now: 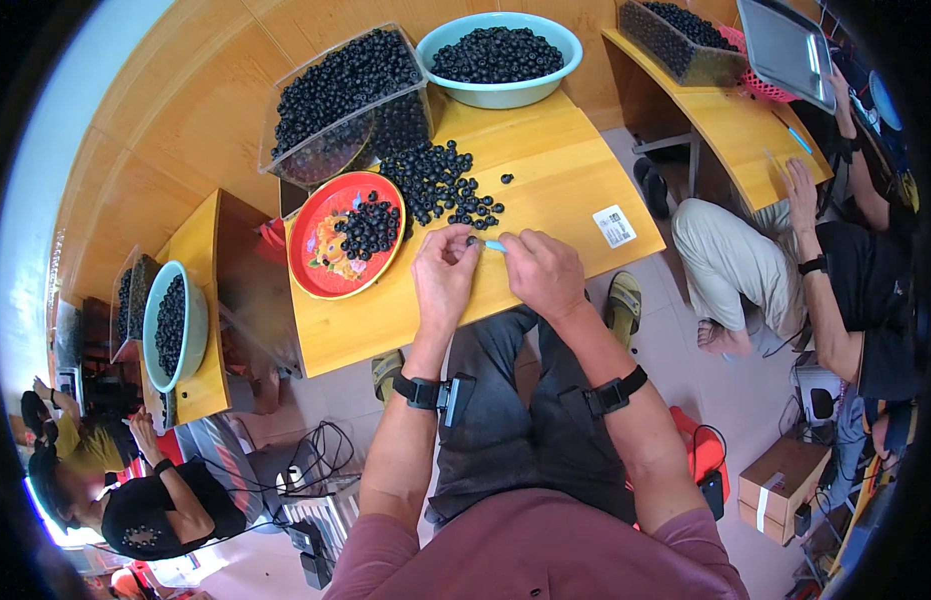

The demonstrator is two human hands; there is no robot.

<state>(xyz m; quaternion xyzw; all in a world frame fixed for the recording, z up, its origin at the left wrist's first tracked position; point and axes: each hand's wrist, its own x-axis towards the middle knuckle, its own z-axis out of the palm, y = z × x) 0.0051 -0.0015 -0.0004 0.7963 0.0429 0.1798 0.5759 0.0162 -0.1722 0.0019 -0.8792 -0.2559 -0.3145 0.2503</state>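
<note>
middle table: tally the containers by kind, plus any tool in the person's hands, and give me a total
Clear plastic box: 1
Light-blue bowl: 1
Red round tray: 1
Light-blue tool, in the right hand: 1
Total: 4

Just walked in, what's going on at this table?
The person's left hand pinches a small, round, dark piece, while the right hand holds a slim light-blue tool up to it. More dark pieces lie on the yellow wooden table and in the round red patterned tray. Behind, a clear rectangular plastic bin and round pale-blue basin hold many more.
</note>
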